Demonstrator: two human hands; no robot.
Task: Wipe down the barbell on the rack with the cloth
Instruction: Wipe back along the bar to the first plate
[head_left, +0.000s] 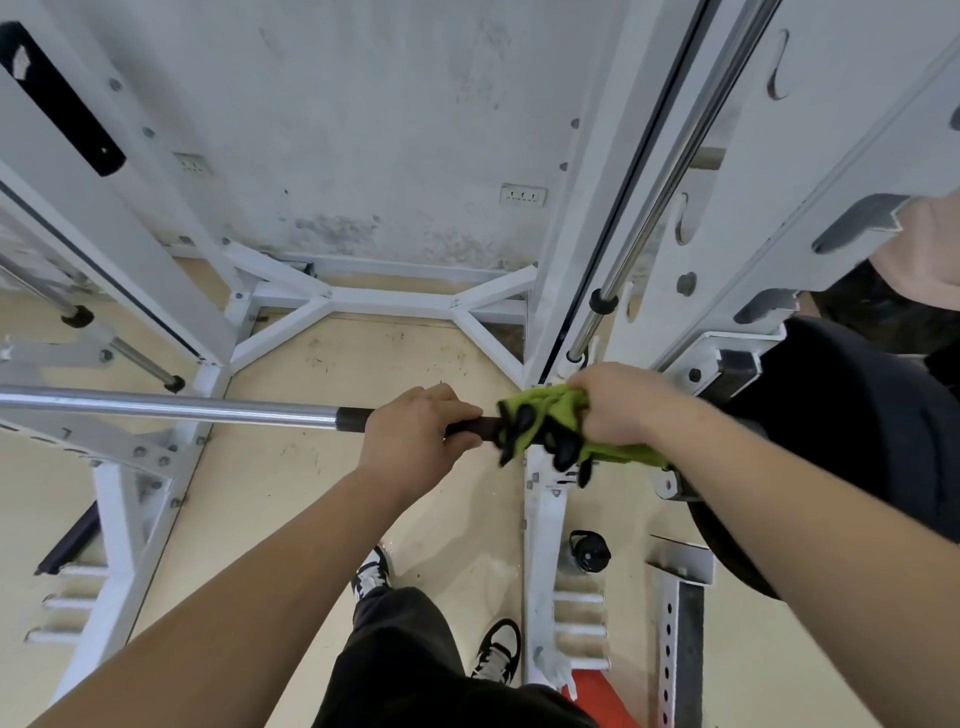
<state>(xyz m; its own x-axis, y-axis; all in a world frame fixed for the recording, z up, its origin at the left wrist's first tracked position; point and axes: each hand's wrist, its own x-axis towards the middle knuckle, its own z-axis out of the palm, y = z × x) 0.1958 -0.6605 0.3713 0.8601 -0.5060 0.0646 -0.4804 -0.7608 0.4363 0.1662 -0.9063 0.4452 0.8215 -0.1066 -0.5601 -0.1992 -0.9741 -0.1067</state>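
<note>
A chrome barbell (171, 406) runs across the view from the left edge to the rack's right post, with a dark grip section near its right end. My left hand (415, 434) is closed around that dark section. Just to its right, my right hand (618, 402) clutches a lime-green cloth with black patches (550, 423), bunched around the bar. A black weight plate (852, 431) sits on the bar's right end, partly hidden by my right forearm.
The white rack frame (558, 291) surrounds the bar, with a chrome guide rod (670, 171) along the right post. A black bottle (588, 552) stands on the tan floor by the post's base. My shoes (496, 652) are below the bar. A stained white wall is behind.
</note>
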